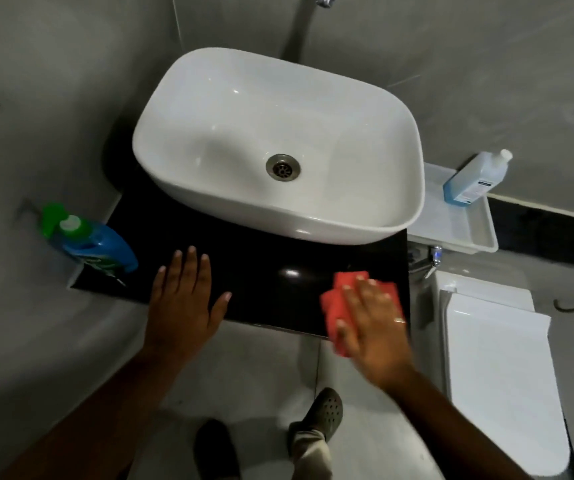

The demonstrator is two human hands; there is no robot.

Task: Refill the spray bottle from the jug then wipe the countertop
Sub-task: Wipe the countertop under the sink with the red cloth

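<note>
At the black countertop (261,271): right hand (370,323) is pressing a red cloth (339,299) flat; left hand (185,299) is resting open, fingers straight.
Spray bottle (95,244) is standing at the left corner; white basin (278,147) is occupying the rear; jug (474,178) is sitting in a tray (469,233) beyond, right.

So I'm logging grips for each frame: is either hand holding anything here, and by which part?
Neither grips anything. The right hand presses flat on the red cloth, over its middle; the left hand rests open on the black countertop.
</note>
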